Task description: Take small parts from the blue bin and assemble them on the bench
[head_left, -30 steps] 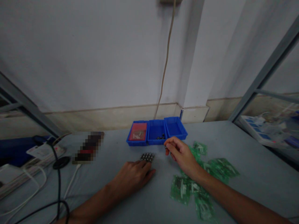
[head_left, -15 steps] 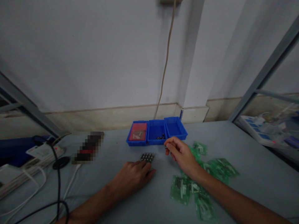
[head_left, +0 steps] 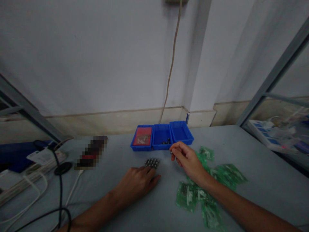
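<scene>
My right hand (head_left: 187,158) hovers just in front of the blue trays, its thumb and fingers pinched on a small dark metal piece (head_left: 171,152). The piece is too small for its exact kind to show. Palm down on the table, my left hand (head_left: 141,181) has its thumb stretched out to the side. Its fingertips reach the near edge of a tight cluster of small shiny rounded metal pieces (head_left: 152,162) and are partly hidden. Several similar loose pieces (head_left: 166,141) lie in the middle blue tray (head_left: 160,130).
The left blue tray (head_left: 141,149) holds a red packet (head_left: 143,135); the right blue tray (head_left: 182,132) stands beside the middle one. Green plastic bags (head_left: 210,190) with metal parts lie around my right forearm. Cables (head_left: 60,190) and a power strip (head_left: 31,175) occupy the left side.
</scene>
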{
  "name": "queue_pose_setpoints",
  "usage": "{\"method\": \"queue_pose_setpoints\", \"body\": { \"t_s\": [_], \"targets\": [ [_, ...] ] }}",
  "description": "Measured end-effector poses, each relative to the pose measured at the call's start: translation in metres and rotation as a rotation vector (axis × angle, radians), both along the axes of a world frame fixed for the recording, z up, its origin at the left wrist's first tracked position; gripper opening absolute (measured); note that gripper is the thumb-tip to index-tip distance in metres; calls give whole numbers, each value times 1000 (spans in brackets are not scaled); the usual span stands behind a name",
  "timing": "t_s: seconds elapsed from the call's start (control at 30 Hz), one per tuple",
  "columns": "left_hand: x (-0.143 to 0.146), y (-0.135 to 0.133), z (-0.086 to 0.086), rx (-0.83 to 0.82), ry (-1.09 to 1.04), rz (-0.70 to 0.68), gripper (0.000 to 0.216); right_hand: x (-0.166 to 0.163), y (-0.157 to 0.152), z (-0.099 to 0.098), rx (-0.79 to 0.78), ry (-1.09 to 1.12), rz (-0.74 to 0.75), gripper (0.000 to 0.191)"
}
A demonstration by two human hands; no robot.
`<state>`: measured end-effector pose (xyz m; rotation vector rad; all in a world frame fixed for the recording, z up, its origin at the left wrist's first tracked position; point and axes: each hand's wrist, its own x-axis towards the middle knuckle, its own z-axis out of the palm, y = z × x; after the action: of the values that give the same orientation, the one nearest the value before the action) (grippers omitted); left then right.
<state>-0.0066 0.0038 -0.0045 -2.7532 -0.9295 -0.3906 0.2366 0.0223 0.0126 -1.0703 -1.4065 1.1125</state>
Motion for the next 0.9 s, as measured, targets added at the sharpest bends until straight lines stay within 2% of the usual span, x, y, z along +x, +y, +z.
{"method": "queue_pose_setpoints", "body": {
  "t_s": [0.9],
  "targets": [
    [0,0,3,33,-27,-14,36,-1,-1,4,-9,6,-6,20]
  ]
}}
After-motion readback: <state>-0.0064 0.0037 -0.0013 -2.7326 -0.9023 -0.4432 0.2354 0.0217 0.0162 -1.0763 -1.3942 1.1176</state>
